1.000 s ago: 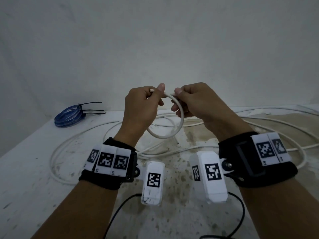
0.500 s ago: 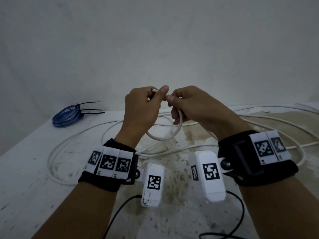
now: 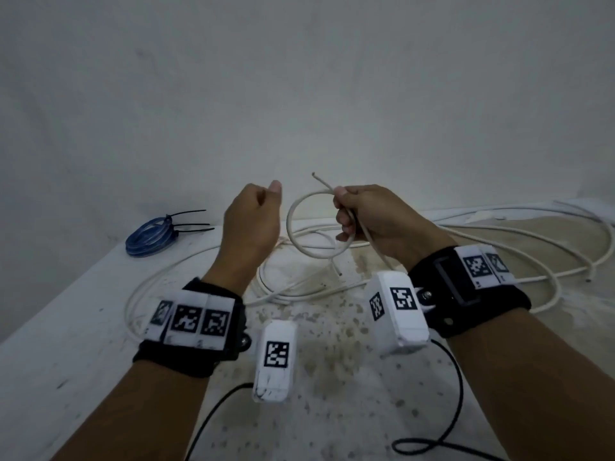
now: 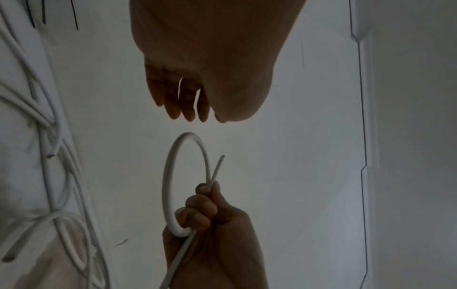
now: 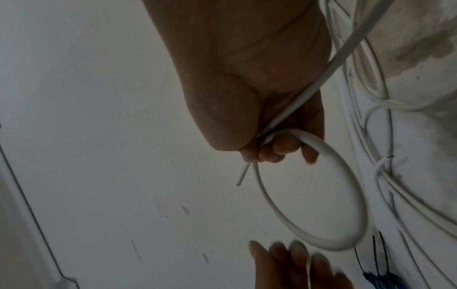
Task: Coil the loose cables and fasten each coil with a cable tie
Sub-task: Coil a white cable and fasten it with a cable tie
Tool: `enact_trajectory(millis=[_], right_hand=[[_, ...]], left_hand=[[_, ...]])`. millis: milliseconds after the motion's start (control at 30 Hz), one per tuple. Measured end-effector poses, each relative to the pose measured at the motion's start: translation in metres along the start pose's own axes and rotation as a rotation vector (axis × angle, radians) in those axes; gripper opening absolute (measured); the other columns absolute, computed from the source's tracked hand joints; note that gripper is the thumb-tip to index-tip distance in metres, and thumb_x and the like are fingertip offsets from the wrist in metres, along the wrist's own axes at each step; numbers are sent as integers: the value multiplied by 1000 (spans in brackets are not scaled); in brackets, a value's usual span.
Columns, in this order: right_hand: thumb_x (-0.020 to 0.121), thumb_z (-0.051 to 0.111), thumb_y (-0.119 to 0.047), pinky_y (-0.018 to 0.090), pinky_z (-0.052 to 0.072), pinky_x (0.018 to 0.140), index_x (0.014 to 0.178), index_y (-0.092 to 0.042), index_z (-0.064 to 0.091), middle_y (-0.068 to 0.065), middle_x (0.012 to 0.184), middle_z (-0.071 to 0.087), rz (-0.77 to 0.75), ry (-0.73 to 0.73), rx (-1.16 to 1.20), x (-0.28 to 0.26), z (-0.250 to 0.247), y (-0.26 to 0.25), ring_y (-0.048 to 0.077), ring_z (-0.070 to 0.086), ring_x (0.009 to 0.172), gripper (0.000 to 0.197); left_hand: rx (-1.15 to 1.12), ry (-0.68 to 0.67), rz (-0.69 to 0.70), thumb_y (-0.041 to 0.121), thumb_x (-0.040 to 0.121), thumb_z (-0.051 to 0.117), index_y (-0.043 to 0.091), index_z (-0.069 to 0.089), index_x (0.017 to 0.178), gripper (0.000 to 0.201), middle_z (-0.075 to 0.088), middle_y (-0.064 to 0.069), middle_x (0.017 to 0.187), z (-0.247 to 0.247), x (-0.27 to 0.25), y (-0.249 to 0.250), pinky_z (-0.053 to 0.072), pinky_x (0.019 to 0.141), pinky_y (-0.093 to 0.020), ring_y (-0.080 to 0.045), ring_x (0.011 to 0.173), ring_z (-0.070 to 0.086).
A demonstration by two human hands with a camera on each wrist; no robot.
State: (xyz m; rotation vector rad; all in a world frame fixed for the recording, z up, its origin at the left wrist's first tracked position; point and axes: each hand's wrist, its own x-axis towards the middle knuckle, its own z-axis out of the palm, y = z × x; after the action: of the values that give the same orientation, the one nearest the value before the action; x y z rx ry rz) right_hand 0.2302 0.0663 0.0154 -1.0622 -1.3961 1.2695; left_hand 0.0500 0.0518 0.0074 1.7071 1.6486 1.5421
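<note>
Above the white table [image 3: 60, 344], your right hand [image 3: 376, 221] grips the white cable [image 3: 299, 207], fingers curled round where one loop crosses itself; the cut end [image 3: 314, 175] pokes up past your thumb & the loop hangs toward your left hand. The rt wrist view shows the same: fingers [image 5: 284, 146] closed on the crossing, loop [image 5: 346, 195] sticking out beyond them, the feed strand running back along your palm. From there the cable drops to the table and joins the rest, which lies loose in wide curves across the middle & right of the tabletop, w/ another cut end [image 3: 588, 280] near the right edge.

Your left hand [image 3: 253, 221] is just beside the loop but not touching it. In the head view it looks loosely curled w/ thumb up; the left wrist view shows its fingers [image 4: 173, 97] hanging fairly straight, holding nothing, w/ a clear gap to the loop [image 4: 168, 176].

At far left of the table sits a blue cable coil [image 3: 149, 236], already bound w/ three black cable ties [image 3: 189, 224], their tails pointing right. It's well apart from the white cable.

Black leads [image 3: 452, 410] trail from the wrist cams on both of your arms.
</note>
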Motion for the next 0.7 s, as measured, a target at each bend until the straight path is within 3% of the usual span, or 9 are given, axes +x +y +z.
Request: enact_trajectory(millis=[67, 167, 267, 367, 433, 500, 567, 633, 700], right_hand=[[104, 45, -24, 28, 52, 53, 79, -11, 54, 1, 53, 50, -19, 57, 37, -7, 0, -10, 13, 45, 44, 30], [104, 46, -23, 28, 53, 53, 78, -11, 54, 0, 53, 50, -74, 158, 105, -18, 6, -28, 13, 45, 41, 30], [104, 45, -23, 31, 55, 56, 79, -10, 53, 2, 53, 50, -122, 221, 203, -32, 16, -46, 14, 46, 43, 30], [105, 43, -23, 31, 58, 59, 79, -9, 52, 4, 57, 49, -169, 263, 334, -50, 25, -60, 16, 44, 47, 31], [105, 42, -22, 30, 58, 59, 79, -9, 52, 4, 57, 48, -203, 289, 387, -63, 27, -67, 15, 43, 47, 31], [106, 41, -23, 30, 56, 57, 79, -10, 51, 2, 55, 45, -237, 325, 396, -73, 26, -70, 15, 42, 46, 31], [106, 40, -23, 30, 55, 57, 77, -11, 51, 0, 52, 40, -262, 378, 371, -83, 22, -68, 14, 39, 45, 33], [106, 40, -25, 28, 53, 55, 76, -12, 51, 0, 56, 38, -276, 451, 330, -91, 18, -63, 14, 37, 48, 34], [105, 40, -26, 26, 51, 53, 76, -12, 51, 2, 61, 38, -284, 521, 301, -94, 13, -57, 14, 37, 52, 34]], left_hand=[[-45, -84, -103, 43, 98, 47, 13, 58, 64, 47, 60, -2, 65, -12, -16, 10, 47, 64, -32, -20, 61, 54], [-74, -366, -293, 42, 99, 48, 9, 62, 63, 51, 60, -3, 57, -16, -56, 39, 41, 49, -22, -15, 47, 49], [-183, -586, -417, 49, 100, 42, 10, 63, 68, 55, 65, -1, 55, -7, -91, 63, 47, 53, -23, -12, 48, 55], [-517, -642, -619, 49, 100, 40, 6, 60, 78, 53, 62, -7, 53, 3, -113, 84, 51, 61, -33, -21, 57, 59], [-780, -692, -817, 48, 102, 34, -5, 58, 85, 61, 65, -16, 62, 8, -111, 90, 48, 69, -38, -29, 67, 59], [-1069, -643, -986, 43, 103, 35, -14, 52, 106, 60, 67, -27, 95, 11, -103, 88, 48, 81, -46, -36, 88, 61], [-1309, -387, -1063, 24, 103, 39, -9, 45, 122, 39, 59, -30, 115, 10, -95, 89, 51, 86, -49, -39, 97, 61], [-1366, -156, -1026, 6, 100, 36, -6, 49, 104, 18, 59, -27, 101, 9, -91, 93, 56, 77, -47, -37, 83, 61], [-1295, -92, -947, -1, 97, 33, -2, 48, 85, 20, 57, -19, 79, 9, -89, 100, 60, 64, -45, -31, 67, 57]])
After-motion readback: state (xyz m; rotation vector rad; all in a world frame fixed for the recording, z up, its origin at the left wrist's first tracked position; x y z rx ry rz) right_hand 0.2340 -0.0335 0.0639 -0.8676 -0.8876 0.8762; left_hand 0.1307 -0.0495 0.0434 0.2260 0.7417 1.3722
